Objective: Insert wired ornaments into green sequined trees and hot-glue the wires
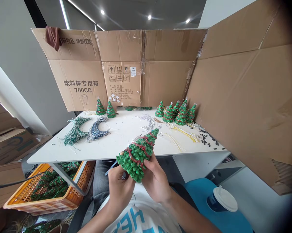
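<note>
At far left, below the table [121, 136], an orange plastic crate [72, 195] holds a heap of green beaded trees [50, 187]. On the table lie a bundle of green wires [75, 131], then a bundle of blue wires [97, 129], with two small beaded trees [105, 108] upright behind them. Low in the middle, our left hand [120, 191] and right hand [155, 181] are together, both clamped on a green beaded Christmas tree [133, 158] with red garland, held tilted just past the table's front edge, its tip pointing up and right. Further right stands a group of upright trees [175, 113], with yellow wires [185, 134] and scattered black pieces [209, 137] on the table. Lower right, a white-lidded cup [223, 199] sits on something blue [199, 194].
</note>
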The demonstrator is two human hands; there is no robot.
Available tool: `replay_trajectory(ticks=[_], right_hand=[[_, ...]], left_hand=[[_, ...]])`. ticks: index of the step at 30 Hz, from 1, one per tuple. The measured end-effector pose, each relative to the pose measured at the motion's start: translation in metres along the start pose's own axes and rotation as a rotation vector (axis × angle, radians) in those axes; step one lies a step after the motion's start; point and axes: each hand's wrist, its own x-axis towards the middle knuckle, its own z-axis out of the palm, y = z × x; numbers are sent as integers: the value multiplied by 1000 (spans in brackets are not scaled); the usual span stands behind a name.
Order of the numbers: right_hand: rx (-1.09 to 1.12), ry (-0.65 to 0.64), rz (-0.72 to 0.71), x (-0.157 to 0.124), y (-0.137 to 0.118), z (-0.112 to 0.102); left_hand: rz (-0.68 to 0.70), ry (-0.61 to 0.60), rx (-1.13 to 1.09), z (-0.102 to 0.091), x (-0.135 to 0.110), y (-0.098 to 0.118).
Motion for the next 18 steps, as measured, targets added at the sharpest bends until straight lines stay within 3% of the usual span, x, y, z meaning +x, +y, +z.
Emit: replay_trajectory(ticks=[10, 18], right_hand=[[-7, -57, -2, -3, -2, -4], [7, 16, -7, 1, 0, -6]], left_hand=[[28, -18, -35, 0, -2, -6], [-82, -48, -117, 1, -3, -8]])
